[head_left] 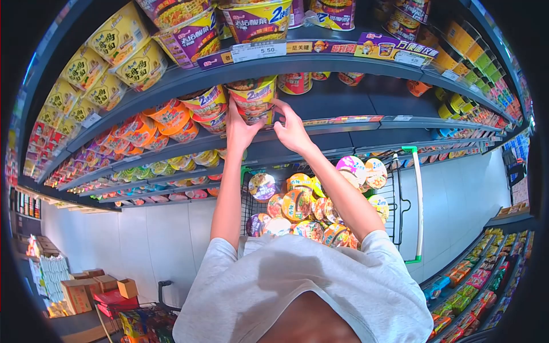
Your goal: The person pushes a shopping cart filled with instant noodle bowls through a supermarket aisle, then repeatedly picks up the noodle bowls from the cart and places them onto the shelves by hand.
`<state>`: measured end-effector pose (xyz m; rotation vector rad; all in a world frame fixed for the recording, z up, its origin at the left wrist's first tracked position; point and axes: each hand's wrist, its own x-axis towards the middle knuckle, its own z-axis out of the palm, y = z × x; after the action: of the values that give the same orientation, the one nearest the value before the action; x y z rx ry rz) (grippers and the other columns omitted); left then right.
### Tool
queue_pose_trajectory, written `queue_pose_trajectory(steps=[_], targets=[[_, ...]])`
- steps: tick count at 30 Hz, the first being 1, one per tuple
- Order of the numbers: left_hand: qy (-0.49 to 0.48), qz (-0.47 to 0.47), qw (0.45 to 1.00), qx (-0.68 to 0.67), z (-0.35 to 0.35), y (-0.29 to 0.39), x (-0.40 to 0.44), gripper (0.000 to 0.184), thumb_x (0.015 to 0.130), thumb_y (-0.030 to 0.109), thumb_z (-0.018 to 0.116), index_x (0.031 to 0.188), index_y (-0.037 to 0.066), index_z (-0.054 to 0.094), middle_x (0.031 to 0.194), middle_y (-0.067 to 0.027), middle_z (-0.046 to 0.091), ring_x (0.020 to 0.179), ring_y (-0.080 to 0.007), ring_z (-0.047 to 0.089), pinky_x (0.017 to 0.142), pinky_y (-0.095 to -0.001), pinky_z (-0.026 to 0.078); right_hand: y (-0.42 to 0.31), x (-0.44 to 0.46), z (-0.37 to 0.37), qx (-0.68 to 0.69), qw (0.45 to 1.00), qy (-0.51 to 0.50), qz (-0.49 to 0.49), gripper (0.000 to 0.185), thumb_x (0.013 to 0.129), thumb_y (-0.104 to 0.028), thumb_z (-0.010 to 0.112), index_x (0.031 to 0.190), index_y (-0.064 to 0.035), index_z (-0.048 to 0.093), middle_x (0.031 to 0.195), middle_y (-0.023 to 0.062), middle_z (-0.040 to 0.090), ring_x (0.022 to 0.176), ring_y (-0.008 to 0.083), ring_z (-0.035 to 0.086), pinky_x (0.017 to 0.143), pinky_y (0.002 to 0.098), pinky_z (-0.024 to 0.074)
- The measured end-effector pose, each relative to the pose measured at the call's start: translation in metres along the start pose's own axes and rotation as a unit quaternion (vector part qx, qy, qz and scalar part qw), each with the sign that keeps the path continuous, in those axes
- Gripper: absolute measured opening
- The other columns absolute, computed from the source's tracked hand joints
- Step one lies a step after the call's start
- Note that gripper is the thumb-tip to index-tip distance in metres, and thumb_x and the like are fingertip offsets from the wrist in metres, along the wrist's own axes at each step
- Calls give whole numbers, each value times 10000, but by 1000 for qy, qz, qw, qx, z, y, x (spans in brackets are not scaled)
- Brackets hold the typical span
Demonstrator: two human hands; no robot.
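Both of my hands are at a stack of yellow and red noodle cups (251,96) on the second shelf. My left hand (241,127) is against the stack's left side and lower front, its fingers around it. On the right side, my right hand (290,127) touches the upper cup with a fingertip, its other fingers bent. Another stack of similar cups (207,106) stands just left of my left hand. Below my forearms, a wire shopping cart (398,197) holds several noodle cups (297,204) with round lids.
Purple cups (257,22) fill the shelf above, beside yellow tubs (117,34). Orange cups (171,117) stand to the left. Price-tagged shelf edges (320,48) curve across the view. At lower left are cardboard boxes (80,294) and another cart; packaged goods (474,280) line the lower right.
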<state>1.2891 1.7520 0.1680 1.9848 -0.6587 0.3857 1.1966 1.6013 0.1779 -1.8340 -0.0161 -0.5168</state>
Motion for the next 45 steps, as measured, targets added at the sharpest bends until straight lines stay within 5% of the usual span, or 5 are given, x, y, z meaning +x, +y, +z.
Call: queue_pose_trajectory(steps=[13, 17, 24, 37, 45], targets=[[7, 19, 998, 63, -9, 3, -19, 1098, 674, 276, 873, 1487, -38, 205, 1404, -264, 460, 1210, -353, 543, 987, -419, 460, -2, -35, -4, 24, 1000, -7, 1, 528, 880, -34, 537, 1392, -30, 409, 1371, 189, 510, 1273, 313, 516, 1048, 402, 422], [19, -41, 998, 39, -21, 9, -83, 1029, 738, 230, 838, 1507, 20, 188, 1426, -226, 453, 1177, -332, 550, 943, -410, 479, 40, -116, -19, 172, 976, -8, 137, 442, 933, -101, 624, 1339, -28, 466, 1303, 132, 560, 1143, 188, 586, 945, 315, 496], [-379, -315, 867, 77, -54, -95, -301, 1025, 731, 337, 827, 1500, 39, 218, 1298, -236, 572, 1174, -375, 586, 980, -421, 477, 95, -347, -26, 146, 895, -14, 421, 344, 968, -174, 610, 1250, 6, 534, 1091, 67, 650, 961, 111, 625, 843, 255, 508], [-555, -228, 780, 178, -24, -55, -321, 535, 785, 333, 751, 1200, 36, 588, 1007, -182, 696, 1002, -352, 657, 854, -458, 522, 113, -453, -32, -38, 898, -52, 434, 267, 946, -171, 614, 1124, 26, 592, 946, 67, 662, 851, 114, 619, 780, 268, 511], [-523, -170, 828, 114, 23, -37, -335, 612, 803, 342, 712, 1302, 32, 541, 1281, -216, 570, 1178, -365, 571, 960, -459, 484, 140, -466, -44, -142, 896, -32, 419, 382, 900, -311, 684, 1111, -1, 610, 1061, 158, 654, 880, 238, 650, 780, 340, 528]])
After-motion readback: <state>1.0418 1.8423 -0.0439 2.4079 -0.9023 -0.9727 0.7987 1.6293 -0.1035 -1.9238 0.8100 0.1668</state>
